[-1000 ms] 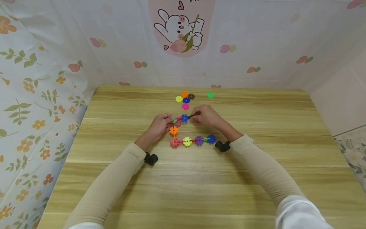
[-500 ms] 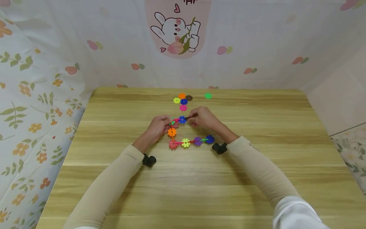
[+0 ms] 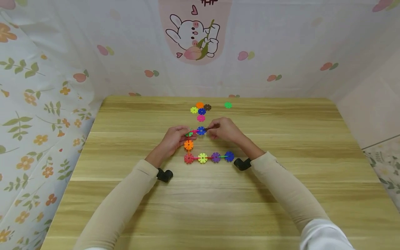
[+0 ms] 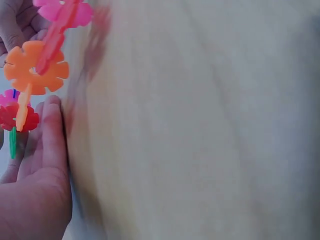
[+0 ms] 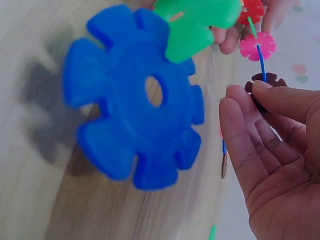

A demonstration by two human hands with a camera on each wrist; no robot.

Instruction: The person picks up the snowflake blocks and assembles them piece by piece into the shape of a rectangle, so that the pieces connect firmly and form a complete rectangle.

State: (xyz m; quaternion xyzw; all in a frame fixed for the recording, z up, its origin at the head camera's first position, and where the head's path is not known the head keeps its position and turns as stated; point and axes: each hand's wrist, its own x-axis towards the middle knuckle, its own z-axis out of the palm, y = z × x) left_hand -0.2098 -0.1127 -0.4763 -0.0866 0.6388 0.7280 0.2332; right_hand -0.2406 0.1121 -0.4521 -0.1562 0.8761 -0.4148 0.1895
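Note:
Slotted plastic snowflake discs are joined edge to edge in a bent chain, open to the right. At its upper left corner my left hand (image 3: 172, 140) pinches a green disc (image 3: 189, 133). My right hand (image 3: 225, 129) pinches a brown disc (image 5: 270, 80) between thumb and fingers, against the blue disc (image 3: 201, 131) at the chain's upper end. An orange disc (image 3: 188, 145) leads down to a red disc (image 3: 189, 158). Along the lower row come a yellow disc (image 3: 202, 158), a purple disc (image 3: 215, 157) and a dark blue disc (image 5: 125, 100), large in the right wrist view.
Beyond the hands, loose discs lie on the wooden table (image 3: 200, 208): pink (image 3: 201, 118), blue (image 3: 201, 111), yellow (image 3: 194, 110), orange (image 3: 199, 105) and brown (image 3: 207, 107). A green one (image 3: 228, 105) lies apart to their right. Patterned cloth (image 3: 125, 52) hangs behind the table.
The chain's lower row has swung slightly toward the person, and its discs look flatter. Both hands keep their hold at nearly the same place. The head view has shifted a little.

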